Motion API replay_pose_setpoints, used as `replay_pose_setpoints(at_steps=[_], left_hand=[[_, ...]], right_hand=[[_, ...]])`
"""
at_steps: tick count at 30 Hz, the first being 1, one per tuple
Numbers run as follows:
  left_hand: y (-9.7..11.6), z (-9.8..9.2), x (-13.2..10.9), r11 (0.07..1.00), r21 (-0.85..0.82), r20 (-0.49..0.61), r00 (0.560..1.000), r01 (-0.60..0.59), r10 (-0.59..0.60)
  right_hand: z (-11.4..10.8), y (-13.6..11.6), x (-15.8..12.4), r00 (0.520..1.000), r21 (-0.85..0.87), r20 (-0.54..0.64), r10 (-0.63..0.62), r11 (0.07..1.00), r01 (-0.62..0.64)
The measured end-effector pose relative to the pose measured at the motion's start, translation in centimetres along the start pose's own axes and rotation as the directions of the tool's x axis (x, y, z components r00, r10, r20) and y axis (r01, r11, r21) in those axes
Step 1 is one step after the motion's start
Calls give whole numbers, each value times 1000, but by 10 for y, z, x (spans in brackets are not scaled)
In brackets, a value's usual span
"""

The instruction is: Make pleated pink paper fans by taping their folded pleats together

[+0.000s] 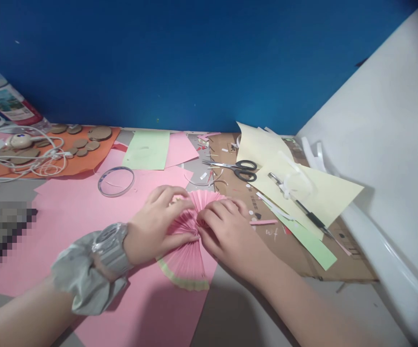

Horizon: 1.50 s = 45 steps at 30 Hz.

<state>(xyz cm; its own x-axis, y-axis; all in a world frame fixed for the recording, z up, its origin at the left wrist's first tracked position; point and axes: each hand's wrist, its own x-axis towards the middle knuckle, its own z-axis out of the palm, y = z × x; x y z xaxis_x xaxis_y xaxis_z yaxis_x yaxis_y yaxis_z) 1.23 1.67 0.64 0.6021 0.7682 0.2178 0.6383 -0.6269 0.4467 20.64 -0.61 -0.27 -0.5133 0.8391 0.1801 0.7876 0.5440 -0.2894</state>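
Between my hands is a pleated pink paper fan (pixel 185 262), spread out nearly into a round, with a pale green strip along its lower edge. My left hand (pixel 158 224) grips its left side, the thumb pressed near the centre and the fingers over the upper folds. From the right, my right hand (pixel 227 229) pinches the fan at its centre with curled fingers, which cover part of the pleats. Under the fan lies a large pink paper sheet (pixel 122 299). A watch and a grey scrunchie are on my left wrist.
Black-handled scissors (pixel 243 169) lie on a cardboard sheet (pixel 263 250) beyond my right hand. Cream paper (pixel 335 188) with a black pen (pixel 310 214) is at the right. A tape ring (pixel 116 182), tangled white cable (pixel 50 159), cardboard discs (pixel 99 133) and a bottle (pixel 10 101) are at the left.
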Motion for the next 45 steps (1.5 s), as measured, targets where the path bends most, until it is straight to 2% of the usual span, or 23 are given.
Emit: replay_pose_setpoints(at_steps=[2, 4, 7, 11, 15, 22, 25, 29, 34, 45], left_hand=[[7, -7, -3, 994, 63, 168, 983, -88, 76], [15, -10, -7, 974, 116, 311, 938, -196, 152], [24, -7, -11, 948, 183, 387, 905, -262, 175], [29, 1, -11, 950, 246, 345, 933, -191, 98], [26, 4, -15, 957, 254, 251, 965, -142, 77], [17, 11, -35, 962, 252, 65, 994, -103, 89], [13, 15, -37, 964, 229, -1, 991, -132, 136], [11, 14, -35, 961, 215, 32, 985, -172, 169], [12, 12, -34, 976, 165, 18, 990, -139, 138], [13, 11, -31, 982, 136, 75, 990, -128, 118]], right_hand=[[-2, 1, -2, 1000, 32, 27, -8, 999, 7], [-4, 3, -3, 999, 53, 47, -22, 998, 20], [-6, 5, -4, 998, 38, 48, -42, 998, 40], [-4, 5, -4, 998, 21, 42, -48, 999, 47], [-2, 4, -2, 1000, 18, 20, -20, 1000, 20], [-1, 4, -1, 1000, 11, 18, -14, 1000, 14], [-1, 5, -1, 1000, 16, 9, -7, 1000, 7], [-2, 5, 0, 1000, 16, -6, 6, 1000, -6], [0, 4, 1, 999, 6, 5, 39, 999, -39], [-5, 6, 0, 999, -40, 14, 45, 998, -45]])
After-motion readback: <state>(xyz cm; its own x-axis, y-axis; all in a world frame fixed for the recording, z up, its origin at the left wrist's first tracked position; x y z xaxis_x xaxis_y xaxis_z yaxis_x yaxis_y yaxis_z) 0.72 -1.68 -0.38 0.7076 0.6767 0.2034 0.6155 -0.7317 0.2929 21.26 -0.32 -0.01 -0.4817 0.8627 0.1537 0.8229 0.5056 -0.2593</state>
